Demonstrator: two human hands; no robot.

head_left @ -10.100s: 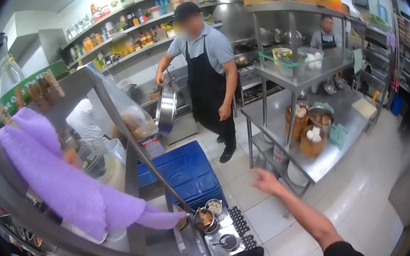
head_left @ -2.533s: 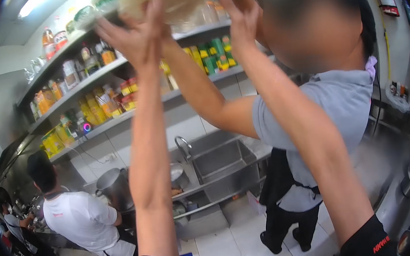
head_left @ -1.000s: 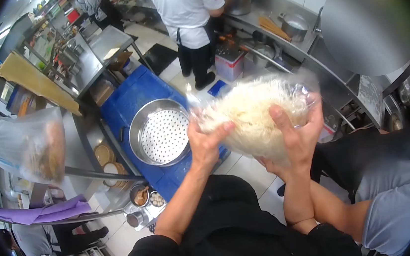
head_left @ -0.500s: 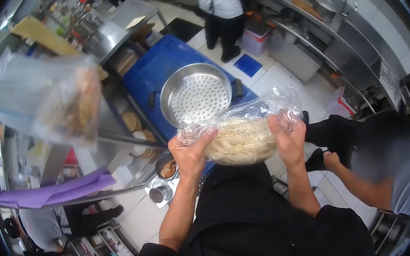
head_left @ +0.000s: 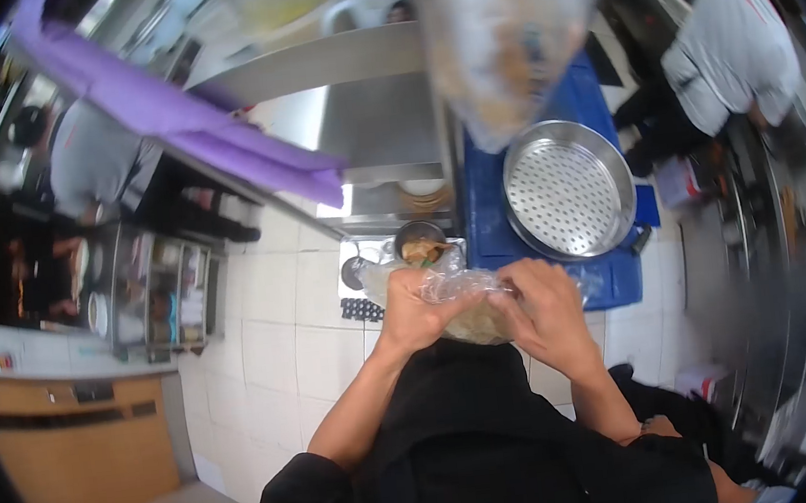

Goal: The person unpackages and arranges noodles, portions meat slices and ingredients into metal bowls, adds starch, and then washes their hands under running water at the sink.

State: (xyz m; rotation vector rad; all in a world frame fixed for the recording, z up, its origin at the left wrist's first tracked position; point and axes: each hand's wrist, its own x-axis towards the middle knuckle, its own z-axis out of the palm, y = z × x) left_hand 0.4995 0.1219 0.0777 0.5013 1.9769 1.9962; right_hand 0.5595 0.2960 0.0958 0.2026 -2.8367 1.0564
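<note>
A clear plastic bag [head_left: 454, 286] of pale, stringy food that looks like noodles is between my hands, close to my black apron. My left hand [head_left: 413, 311] is closed on the bag's gathered plastic at one side. On the other side my right hand [head_left: 543, 307] pinches the bunched plastic with thumb and fingers. Both hands partly hide the contents. Just beyond my right hand, a round metal pan with a perforated bottom [head_left: 569, 193] rests on a blue surface [head_left: 613, 286]. Beyond my left hand stands a dark bowl [head_left: 417, 229] with brownish food.
A filled plastic bag [head_left: 513, 34] hangs overhead, blurred. A purple cloth [head_left: 183, 122] drapes over a rail at upper left. One person [head_left: 730, 45] stands at the right counter, another [head_left: 98, 156] at the left. Someone's hand [head_left: 659, 427] shows close to my right elbow.
My view has turned left, so the pan now appears further right. My hands have come closer together, bunching the plastic, and the bag is lower against my body.
</note>
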